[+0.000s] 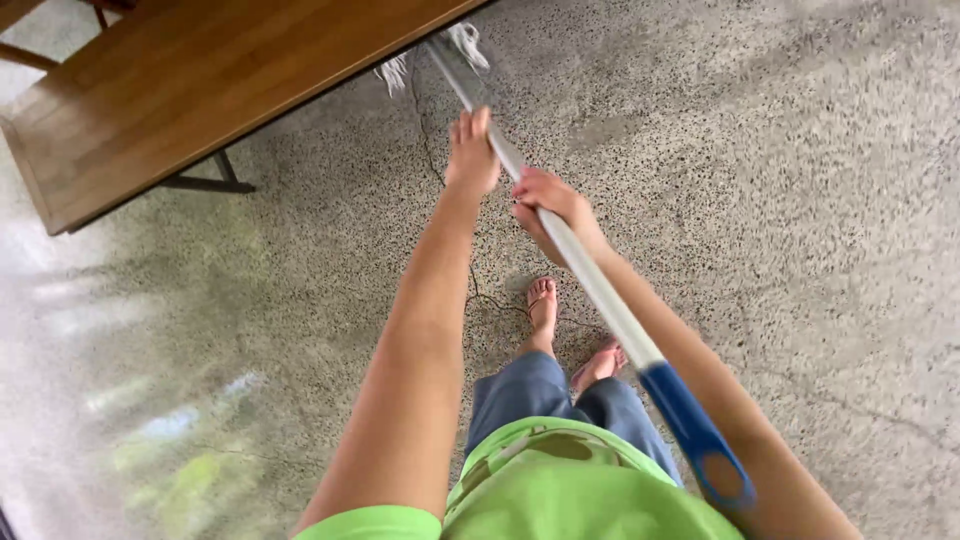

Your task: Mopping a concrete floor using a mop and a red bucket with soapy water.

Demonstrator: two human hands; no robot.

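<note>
I hold a mop with a long pale grey handle (pixel 590 275) that ends in a blue grip (pixel 700 440) near my body. My left hand (pixel 470 150) is closed around the handle farther up. My right hand (pixel 548 205) grips it just below. The white string mop head (pixel 440 55) lies on the floor at the edge of a wooden table (pixel 190 85), partly hidden under it. My bare feet (pixel 565 335) stand on the speckled floor below my hands.
The wooden table fills the upper left, with a dark metal leg (pixel 215 178) beneath it. A thin dark cord (pixel 470 285) runs along the speckled terrazzo floor (pixel 800 200) toward my feet. The floor at left shines with reflections.
</note>
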